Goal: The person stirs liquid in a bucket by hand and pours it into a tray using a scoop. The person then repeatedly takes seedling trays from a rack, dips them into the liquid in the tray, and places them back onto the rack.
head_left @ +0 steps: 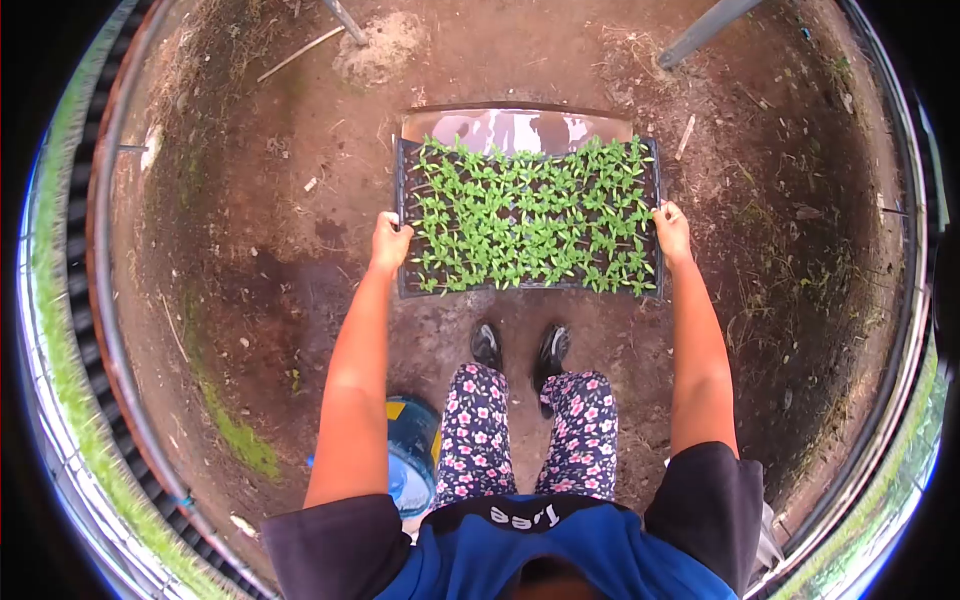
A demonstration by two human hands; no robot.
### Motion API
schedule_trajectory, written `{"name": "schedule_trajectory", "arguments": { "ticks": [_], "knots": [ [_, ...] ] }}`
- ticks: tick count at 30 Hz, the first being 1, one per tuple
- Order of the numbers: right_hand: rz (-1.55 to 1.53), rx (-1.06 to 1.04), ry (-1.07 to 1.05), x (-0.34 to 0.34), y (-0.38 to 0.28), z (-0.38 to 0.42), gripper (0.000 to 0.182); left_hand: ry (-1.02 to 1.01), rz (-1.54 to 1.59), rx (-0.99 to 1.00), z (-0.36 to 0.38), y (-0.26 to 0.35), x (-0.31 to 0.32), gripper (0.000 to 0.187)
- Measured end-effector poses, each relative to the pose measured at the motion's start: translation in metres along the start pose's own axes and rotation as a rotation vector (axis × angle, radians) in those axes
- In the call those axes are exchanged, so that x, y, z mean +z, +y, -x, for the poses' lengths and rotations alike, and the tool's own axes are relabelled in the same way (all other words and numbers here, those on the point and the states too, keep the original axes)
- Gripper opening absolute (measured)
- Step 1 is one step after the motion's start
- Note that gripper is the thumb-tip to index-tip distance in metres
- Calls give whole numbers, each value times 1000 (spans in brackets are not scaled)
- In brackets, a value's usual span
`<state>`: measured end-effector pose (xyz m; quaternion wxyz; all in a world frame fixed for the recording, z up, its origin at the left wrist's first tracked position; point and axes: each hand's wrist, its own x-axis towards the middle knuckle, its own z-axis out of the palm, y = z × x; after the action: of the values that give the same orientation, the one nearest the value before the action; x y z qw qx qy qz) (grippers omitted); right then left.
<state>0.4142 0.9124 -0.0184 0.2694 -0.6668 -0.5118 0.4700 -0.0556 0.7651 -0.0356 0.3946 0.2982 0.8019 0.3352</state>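
A black seedling tray point(404, 272) full of small green plants point(530, 215) is held out level in front of me. My left hand point(390, 241) grips its left edge, and my right hand point(672, 229) grips the right edge. Both have their fingers closed round the rim. Just beyond the tray's far edge shows a shallow basin of brownish water point(515, 130), partly hidden by the tray; whether the two touch, I cannot tell.
Dark boots point(552, 352) stand on the bare soil point(330, 330) below the tray. A blue container point(412, 455) is beside my left leg. Two poles point(705, 35) rise from the ground ahead, and a curved pipe rail point(100, 250) runs along the left.
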Motion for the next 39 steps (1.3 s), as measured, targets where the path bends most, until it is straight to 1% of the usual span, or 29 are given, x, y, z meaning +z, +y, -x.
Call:
{"name": "schedule_trajectory", "arguments": {
  "ticks": [1,2,4,7,9,11,12,16,19,20,23,24,27,28,29,31,32,35,36,39],
  "knots": [
    [0,7,1,5,8,-10,16,-16,36,2,-8,3,7,15],
    [4,20,-1,13,17,-24,16,-6,43,47,-35,-22,17,15],
    [16,65,-10,24,47,-56,16,-35,111,28,-64,-42,29,15],
    [73,-92,38,39,105,-98,17,-53,212,-21,-99,-70,46,15],
    [43,-56,-6,38,109,-103,18,-49,284,-58,-110,-82,53,16],
    [-9,-42,-51,44,120,-107,21,-51,270,-52,-121,-98,58,16],
    [-24,-92,-61,46,129,-112,20,-66,286,-57,-128,-108,60,16],
    [39,23,-36,43,152,-116,18,-93,277,-86,-138,-129,65,15],
    [42,-5,-39,40,173,-119,17,-81,219,-127,-144,-146,67,15],
    [91,-56,-30,37,182,-120,7,-77,189,-128,-147,-154,68,15],
    [240,50,-53,29,194,-122,13,-41,94,-176,-153,-168,71,16],
    [319,78,-28,29,196,-122,17,-22,63,-198,-154,-172,72,16],
    [334,148,8,37,217,-131,17,73,-118,-179,-155,-177,75,15],
    [371,150,27,39,228,-135,17,77,-133,-198,-155,-178,74,15],
    [334,205,14,39,231,-136,11,74,-120,-257,-158,-183,73,19],
    [364,298,30,37,241,-138,6,61,-37,-262,-163,-198,74,24],
    [330,395,-34,36,229,-135,13,40,-23,-280,-162,-197,72,29],
    [274,508,-83,30,230,-130,21,38,39,-282,-154,-197,70,29],
    [312,546,-107,28,231,-129,27,37,26,-315,-152,-197,68,31],
    [157,530,-74,22,229,-120,27,28,16,-389,-145,-198,53,34]
  ]
}}
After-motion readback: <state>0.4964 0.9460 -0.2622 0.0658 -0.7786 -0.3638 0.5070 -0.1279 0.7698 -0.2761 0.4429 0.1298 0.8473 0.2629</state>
